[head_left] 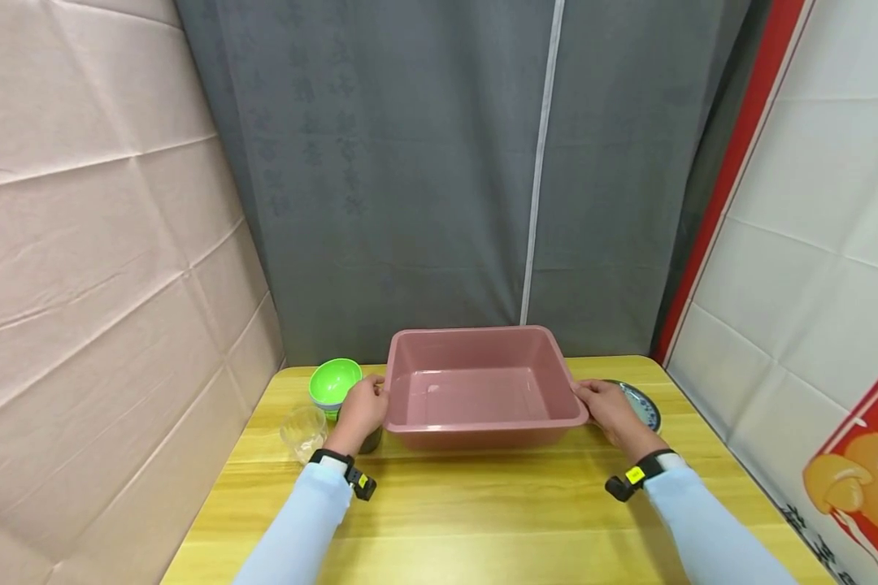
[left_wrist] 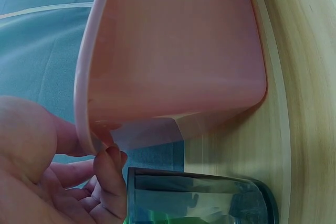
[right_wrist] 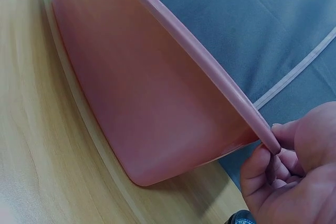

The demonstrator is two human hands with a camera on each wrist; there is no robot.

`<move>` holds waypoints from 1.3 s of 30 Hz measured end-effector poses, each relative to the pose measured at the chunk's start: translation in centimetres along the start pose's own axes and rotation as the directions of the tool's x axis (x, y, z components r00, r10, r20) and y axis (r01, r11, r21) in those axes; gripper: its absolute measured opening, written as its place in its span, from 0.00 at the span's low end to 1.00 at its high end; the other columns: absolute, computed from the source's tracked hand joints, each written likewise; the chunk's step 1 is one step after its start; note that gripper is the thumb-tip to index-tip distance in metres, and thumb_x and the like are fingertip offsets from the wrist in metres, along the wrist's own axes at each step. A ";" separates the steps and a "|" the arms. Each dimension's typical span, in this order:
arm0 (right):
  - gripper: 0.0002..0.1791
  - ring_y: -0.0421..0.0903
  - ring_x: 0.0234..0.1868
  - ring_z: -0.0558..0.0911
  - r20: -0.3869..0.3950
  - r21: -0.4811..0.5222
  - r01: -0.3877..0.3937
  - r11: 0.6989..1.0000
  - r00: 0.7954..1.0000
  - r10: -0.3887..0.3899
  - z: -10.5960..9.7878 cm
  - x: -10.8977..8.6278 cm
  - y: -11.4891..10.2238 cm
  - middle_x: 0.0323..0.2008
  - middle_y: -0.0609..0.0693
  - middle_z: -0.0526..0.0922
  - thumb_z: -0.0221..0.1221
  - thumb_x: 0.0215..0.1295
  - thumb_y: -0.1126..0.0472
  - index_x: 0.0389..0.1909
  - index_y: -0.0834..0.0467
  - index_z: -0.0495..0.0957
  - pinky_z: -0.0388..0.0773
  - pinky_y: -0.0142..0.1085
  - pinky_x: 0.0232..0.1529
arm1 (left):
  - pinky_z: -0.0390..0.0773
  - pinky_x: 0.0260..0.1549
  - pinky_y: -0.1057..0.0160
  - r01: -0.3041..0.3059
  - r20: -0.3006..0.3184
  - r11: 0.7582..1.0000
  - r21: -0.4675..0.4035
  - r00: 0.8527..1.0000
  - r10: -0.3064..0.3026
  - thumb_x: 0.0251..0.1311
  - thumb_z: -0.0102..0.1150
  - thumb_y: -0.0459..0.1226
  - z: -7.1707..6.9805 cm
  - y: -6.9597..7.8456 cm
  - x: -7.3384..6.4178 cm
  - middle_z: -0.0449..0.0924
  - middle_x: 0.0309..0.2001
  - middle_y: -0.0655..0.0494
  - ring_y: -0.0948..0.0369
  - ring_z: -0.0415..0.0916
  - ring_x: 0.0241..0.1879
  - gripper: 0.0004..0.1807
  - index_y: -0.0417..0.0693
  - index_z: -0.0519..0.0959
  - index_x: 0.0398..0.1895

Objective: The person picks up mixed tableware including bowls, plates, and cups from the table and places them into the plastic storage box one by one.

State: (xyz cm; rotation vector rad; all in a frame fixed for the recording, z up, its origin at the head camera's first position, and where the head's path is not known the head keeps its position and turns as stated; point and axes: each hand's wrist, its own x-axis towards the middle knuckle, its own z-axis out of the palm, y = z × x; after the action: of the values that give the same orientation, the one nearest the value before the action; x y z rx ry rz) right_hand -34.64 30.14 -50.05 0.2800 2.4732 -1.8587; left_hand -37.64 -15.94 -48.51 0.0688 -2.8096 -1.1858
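A pink rectangular plastic basin (head_left: 475, 386) stands in the middle of the table, its inside bare. My left hand (head_left: 363, 410) pinches the rim at its left end, thumb above and curled fingers beneath, as the left wrist view shows. At the opposite end my right hand (head_left: 615, 410) pinches the rim (right_wrist: 265, 132) between thumb and bent fingers. Close under the left hand stands a dark see-through glass (left_wrist: 199, 195), mostly hidden by that hand in the head view. Beside the right hand lies a patterned plate (head_left: 642, 406), partly covered by the hand.
Left of the basin, a bright green bowl (head_left: 335, 380) sits on top of other bowls. A clear glass (head_left: 303, 431) stands in front of it. Behind the wooden table (head_left: 468, 512) hangs a grey curtain (head_left: 410, 179), with cloth walls at both sides.
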 end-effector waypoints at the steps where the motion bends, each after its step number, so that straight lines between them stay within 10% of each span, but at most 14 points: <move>1: 0.32 0.52 0.49 0.82 -0.002 -0.002 -0.001 1.000 1.000 0.001 0.0 0.0 0.0 0.63 0.67 0.80 0.55 0.89 0.48 0.77 0.70 0.70 0.85 0.35 0.45 | 0.86 0.50 0.48 -0.002 -0.001 1.000 -0.001 1.000 0.002 0.82 0.55 0.38 0.0 0.0 0.1 0.84 0.48 0.44 0.49 0.82 0.46 0.23 0.37 0.77 0.73; 23: 0.35 0.49 0.43 0.80 -0.016 -0.042 -0.042 0.998 0.999 0.041 -0.8 -0.1 0.4 0.52 0.60 0.81 0.48 0.90 0.41 0.78 0.66 0.68 0.83 0.41 0.46 | 0.85 0.55 0.43 -0.009 -0.053 1.000 -0.006 0.999 0.008 0.81 0.55 0.42 -0.2 -0.2 -0.1 0.86 0.56 0.42 0.46 0.82 0.51 0.23 0.39 0.81 0.70; 31: 0.32 0.44 0.36 0.79 -0.053 -0.100 -0.018 0.995 0.999 0.013 -3.0 -1.1 1.3 0.49 0.60 0.80 0.49 0.90 0.44 0.71 0.68 0.72 0.83 0.35 0.34 | 0.85 0.48 0.45 -0.109 -0.163 0.994 -0.001 0.981 0.107 0.77 0.59 0.41 -2.7 -1.0 -3.0 0.88 0.43 0.48 0.50 0.84 0.44 0.13 0.41 0.87 0.50; 39: 0.26 0.46 0.36 0.79 -0.056 -0.164 0.012 0.986 0.998 -0.022 -4.7 -2.5 2.9 0.40 0.55 0.80 0.49 0.90 0.49 0.62 0.71 0.76 0.84 0.37 0.35 | 0.81 0.38 0.58 -0.094 -0.116 0.986 -0.140 0.990 0.078 0.77 0.64 0.41 -3.3 -3.3 -6.9 0.86 0.39 0.52 0.56 0.80 0.38 0.11 0.43 0.89 0.45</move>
State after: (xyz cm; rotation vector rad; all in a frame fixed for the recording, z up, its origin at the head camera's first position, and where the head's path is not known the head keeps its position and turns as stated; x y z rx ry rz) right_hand -31.30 35.11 -51.07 0.3110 2.6551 -1.6626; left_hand -30.45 -20.05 -49.00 0.0016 -2.5961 -1.3193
